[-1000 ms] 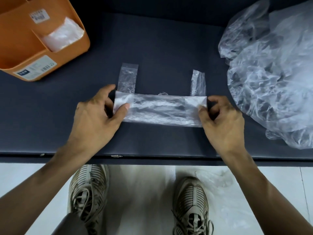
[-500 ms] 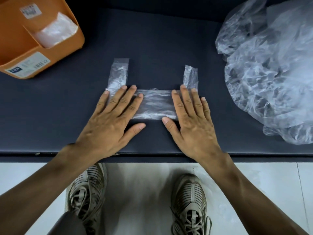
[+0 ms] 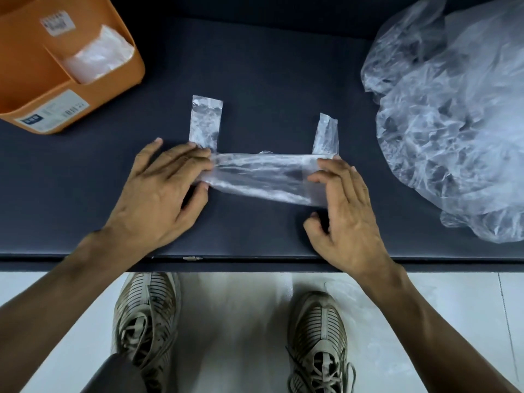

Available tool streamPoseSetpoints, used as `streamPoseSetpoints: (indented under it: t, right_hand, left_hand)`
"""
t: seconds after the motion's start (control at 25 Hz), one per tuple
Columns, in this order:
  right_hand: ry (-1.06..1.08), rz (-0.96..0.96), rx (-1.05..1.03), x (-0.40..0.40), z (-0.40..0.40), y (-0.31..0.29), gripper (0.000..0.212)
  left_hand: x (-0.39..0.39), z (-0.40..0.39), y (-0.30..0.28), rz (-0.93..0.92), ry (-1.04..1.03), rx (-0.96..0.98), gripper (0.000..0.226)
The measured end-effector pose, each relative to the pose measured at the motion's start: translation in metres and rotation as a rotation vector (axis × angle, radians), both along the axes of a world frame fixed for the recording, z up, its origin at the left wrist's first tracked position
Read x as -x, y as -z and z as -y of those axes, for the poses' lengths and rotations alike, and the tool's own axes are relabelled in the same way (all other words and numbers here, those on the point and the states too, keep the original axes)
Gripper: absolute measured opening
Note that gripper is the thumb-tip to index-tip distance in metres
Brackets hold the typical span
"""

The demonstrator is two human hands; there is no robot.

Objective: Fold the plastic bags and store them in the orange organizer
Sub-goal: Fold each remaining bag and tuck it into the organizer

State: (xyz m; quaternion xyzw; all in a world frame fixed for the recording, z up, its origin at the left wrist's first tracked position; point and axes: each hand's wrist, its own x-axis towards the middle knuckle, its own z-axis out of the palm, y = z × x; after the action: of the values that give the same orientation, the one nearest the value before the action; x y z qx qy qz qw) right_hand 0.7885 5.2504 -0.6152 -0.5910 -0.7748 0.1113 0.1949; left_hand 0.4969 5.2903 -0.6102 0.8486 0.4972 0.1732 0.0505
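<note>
Clear crinkled plastic bag [image 3: 261, 178] folded into a strip, left hand [image 3: 158, 194] and right hand [image 3: 344, 211] fingers pinching its ends, matte dark table [image 3: 269, 66]

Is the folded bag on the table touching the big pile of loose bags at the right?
Apart. The head view shows bare dark table between the folded bag and the pile.
</note>
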Motion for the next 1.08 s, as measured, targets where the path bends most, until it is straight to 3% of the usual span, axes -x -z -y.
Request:
streamPoseSetpoints:
  t: [0.12, 0.28, 0.48, 0.6, 0.72, 0.84, 0.92, 1.08]
  right_hand:
    - [0.034, 0.026, -0.12, -0.001, -0.004, 0.003, 0.033]
    - [0.099, -0.153, -0.162, -0.004, -0.005, -0.004, 0.022]
    - [0.241, -0.462, 0.005, -0.005, -0.002, -0.026, 0.021]
    - [0.297, -0.559, 0.062, -0.005, -0.011, -0.031, 0.017]
    - [0.347, -0.408, 0.091, -0.003, -0.024, -0.027, 0.024]
    - [0.379, -0.131, -0.01, -0.001, -0.026, -0.02, 0.038]
    - [0.369, -0.131, 0.024, -0.002, -0.024, -0.022, 0.046]
    - [0.322, -0.063, 0.238, -0.006, -0.02, -0.028, 0.058]
  left_hand:
    - [0.002, 0.001, -0.004, 0.017, -0.002, -0.032, 0.036]
    - [0.005, 0.005, -0.006, -0.021, 0.018, 0.056, 0.052]
    - [-0.004, 0.015, -0.029, 0.551, -0.235, 0.337, 0.035]
    - [-0.009, 0.015, -0.034, 0.627, -0.381, 0.451, 0.048]
    - [-0.01, 0.006, -0.035, 0.566, -0.434, 0.538, 0.054]
    - [-0.009, -0.001, -0.03, 0.326, -0.515, 0.36, 0.054]
    - [-0.006, -0.003, -0.029, 0.175, -0.546, 0.283, 0.058]
    - [-0.005, -0.006, -0.032, 0.115, -0.584, 0.437, 0.055]
